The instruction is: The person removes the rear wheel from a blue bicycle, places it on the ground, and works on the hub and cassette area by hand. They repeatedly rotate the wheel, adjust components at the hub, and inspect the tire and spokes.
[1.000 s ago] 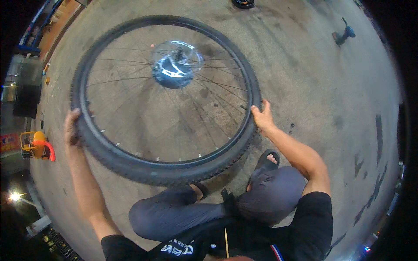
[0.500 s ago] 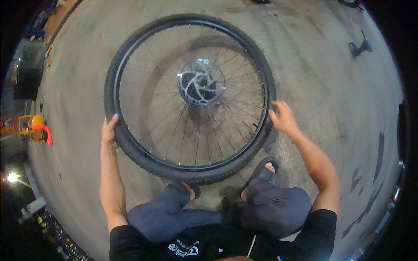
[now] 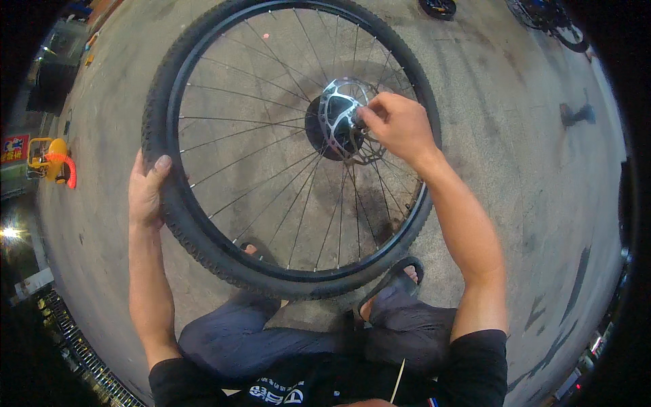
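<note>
A bicycle wheel (image 3: 203, 239) with a knobby black tyre and thin spokes is held tilted in front of me, its left side raised toward me. My left hand (image 3: 147, 184) grips the tyre at its left edge, thumb on top and fingers behind. At the hub, a silver brake disc (image 3: 332, 112) faces up, with a black round hub part behind it. My right hand (image 3: 401, 125) reaches over the wheel's right side, thumb and forefinger pinched on the hub end (image 3: 357, 117) in the middle of the disc. Its other fingers are curled.
A cordless drill (image 3: 578, 114) lies on the concrete floor (image 3: 502, 156) to the right. At the left stands a yellow and orange object (image 3: 57, 159). A bicycle (image 3: 559, 27) is at the far right, with a black round item (image 3: 437, 8) nearby. My sandalled foot (image 3: 401, 279) is beneath the wheel.
My right hand has left the tyre's right edge and moved inward to the hub. The wheel has gone from nearly flat to tilted, its left side lifted with my left hand.
</note>
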